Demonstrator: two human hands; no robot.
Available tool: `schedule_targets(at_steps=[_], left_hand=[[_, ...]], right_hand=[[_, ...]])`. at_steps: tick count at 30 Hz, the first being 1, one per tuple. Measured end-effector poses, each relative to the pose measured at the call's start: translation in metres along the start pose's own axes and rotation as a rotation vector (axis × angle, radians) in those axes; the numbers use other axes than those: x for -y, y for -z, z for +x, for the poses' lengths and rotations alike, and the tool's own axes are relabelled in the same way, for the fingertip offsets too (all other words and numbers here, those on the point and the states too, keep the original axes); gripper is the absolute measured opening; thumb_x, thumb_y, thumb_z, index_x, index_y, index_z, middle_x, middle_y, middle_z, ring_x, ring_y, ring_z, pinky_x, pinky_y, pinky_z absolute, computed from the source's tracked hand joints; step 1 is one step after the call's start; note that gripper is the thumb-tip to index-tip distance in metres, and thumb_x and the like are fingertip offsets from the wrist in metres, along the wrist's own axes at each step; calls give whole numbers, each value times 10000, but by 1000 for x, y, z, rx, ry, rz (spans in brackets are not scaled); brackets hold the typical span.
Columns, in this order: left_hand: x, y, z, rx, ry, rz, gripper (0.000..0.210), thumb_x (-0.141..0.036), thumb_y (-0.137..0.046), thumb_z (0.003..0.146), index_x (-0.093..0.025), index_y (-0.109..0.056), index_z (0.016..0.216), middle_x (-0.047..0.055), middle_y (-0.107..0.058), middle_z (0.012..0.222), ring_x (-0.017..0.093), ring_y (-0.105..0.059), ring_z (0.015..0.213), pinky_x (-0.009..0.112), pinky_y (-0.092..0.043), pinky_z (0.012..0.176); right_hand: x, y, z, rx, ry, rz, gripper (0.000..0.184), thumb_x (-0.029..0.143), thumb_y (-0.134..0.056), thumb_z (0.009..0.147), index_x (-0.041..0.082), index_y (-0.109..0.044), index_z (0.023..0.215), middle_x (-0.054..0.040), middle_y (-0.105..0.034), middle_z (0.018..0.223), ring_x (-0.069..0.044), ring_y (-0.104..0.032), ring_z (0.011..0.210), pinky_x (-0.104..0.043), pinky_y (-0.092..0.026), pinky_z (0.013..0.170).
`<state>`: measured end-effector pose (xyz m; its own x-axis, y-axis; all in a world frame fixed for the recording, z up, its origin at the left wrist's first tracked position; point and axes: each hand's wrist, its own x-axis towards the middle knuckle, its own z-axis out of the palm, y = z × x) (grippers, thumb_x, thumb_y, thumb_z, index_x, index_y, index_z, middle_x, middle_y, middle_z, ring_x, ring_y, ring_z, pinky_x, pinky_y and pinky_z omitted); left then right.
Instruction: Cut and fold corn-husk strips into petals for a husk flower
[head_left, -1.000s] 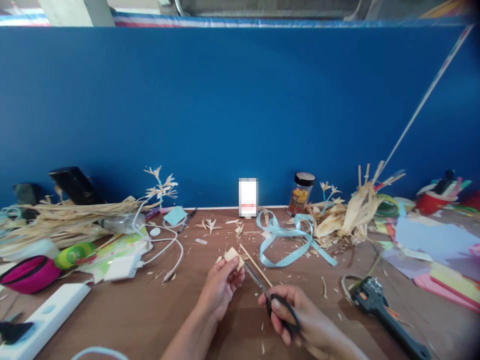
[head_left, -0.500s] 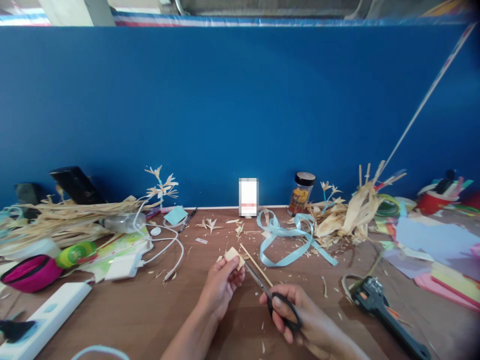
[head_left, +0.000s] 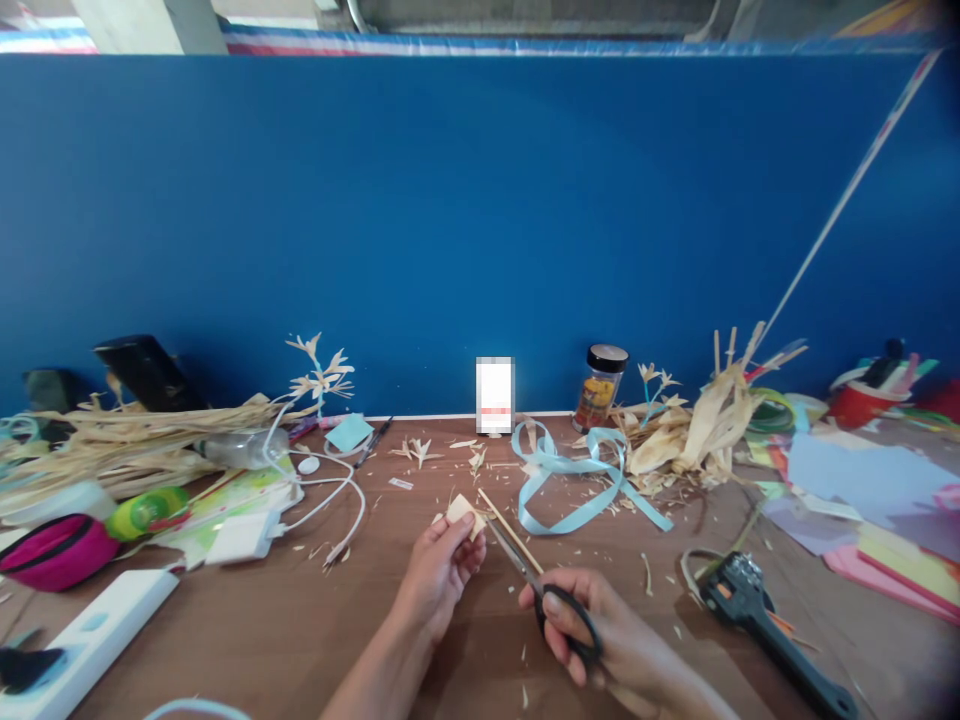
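Note:
Between the thumb and fingers of my left hand is a small pale piece of dried husk. My right hand grips black-handled scissors, thumb and fingers through the loops. Their blades point up and left, with the tips at the right edge of the husk piece; whether they touch it I cannot tell. A thin pale stick lies on the table just beyond the blades. Light blue ribbon curls behind my right hand.
A glue gun lies at the right, near coloured paper. Dried husks and a black-lidded jar stand at the back. A power strip, white cables and a pink pouch are on the left. Scraps litter the table.
The view has shifted very slightly. Both hands keep nearly the same pose, with the husk piece and the scissors still held.

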<state>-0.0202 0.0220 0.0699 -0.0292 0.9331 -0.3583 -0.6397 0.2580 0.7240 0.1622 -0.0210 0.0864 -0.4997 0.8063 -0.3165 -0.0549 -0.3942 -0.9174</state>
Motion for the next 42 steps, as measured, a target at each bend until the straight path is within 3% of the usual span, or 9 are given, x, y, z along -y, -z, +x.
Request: schedule_targets(at_steps=[4,9,15,20,26,31,36,39,42], left_hand=[[-4,1,0,-21,-23,-38,30,-115,-585,732,-109,-559,717,27,-600,607,73,-582,521,158,-503,501],[-4,1,-1,-23,-19,-33,21,-105,-568,741,-115,-552,732,40,-610,648,84,-591,554,182,-520,524],[0,-1,-2,48,-24,38,63,-99,-591,721,-126,-560,769,34,-604,710,88,-592,613,190,-521,560],[3,-1,-5,92,-25,45,90,-137,-632,694,-139,-567,757,19,-589,703,93,-582,638,197,-520,564],[5,-1,-6,153,20,91,117,-182,-643,691,-138,-593,787,-6,-553,626,66,-544,563,185,-511,558],[6,-1,-6,170,39,110,157,-195,-645,692,-143,-597,832,-17,-535,618,53,-532,544,176,-505,554],[6,-2,-6,172,39,109,140,-192,-653,684,-149,-600,806,-28,-526,622,47,-533,543,171,-503,551],[5,-2,-5,176,40,119,150,-192,-656,681,-152,-603,814,-25,-536,625,52,-538,547,175,-505,555],[6,-1,-5,172,45,127,156,-196,-657,680,-153,-604,820,-23,-545,618,52,-536,540,174,-503,555]], right_hand=[[-2,7,3,-72,19,-150,354,420,-530,734,180,-469,987,43,-546,563,-51,-454,371,-134,-221,328],[-2,27,8,-517,210,-881,252,208,-545,686,225,-502,934,7,-609,680,-163,-565,634,-249,-376,574],[1,40,4,-707,254,-1339,472,168,-514,661,180,-492,1132,-100,-561,1029,-264,-476,967,-345,-348,814],[-3,41,7,-593,262,-1335,557,189,-490,670,170,-408,1220,-95,-516,1121,-239,-433,1047,-320,-330,869],[2,34,1,-772,242,-1478,443,219,-528,653,204,-504,1095,-107,-491,1076,-287,-413,1014,-379,-321,835],[4,32,-2,-634,252,-1492,312,193,-518,629,203,-565,938,-95,-480,1077,-269,-405,1006,-350,-321,832],[2,34,2,-637,281,-1414,475,202,-556,595,210,-493,1066,-78,-479,1082,-256,-424,974,-330,-327,821],[3,34,3,-743,240,-1365,312,181,-569,603,217,-531,910,-53,-522,945,-219,-484,849,-290,-350,729],[0,35,5,-621,184,-1279,82,146,-533,644,210,-530,695,-6,-546,754,-148,-507,662,-227,-336,589]])
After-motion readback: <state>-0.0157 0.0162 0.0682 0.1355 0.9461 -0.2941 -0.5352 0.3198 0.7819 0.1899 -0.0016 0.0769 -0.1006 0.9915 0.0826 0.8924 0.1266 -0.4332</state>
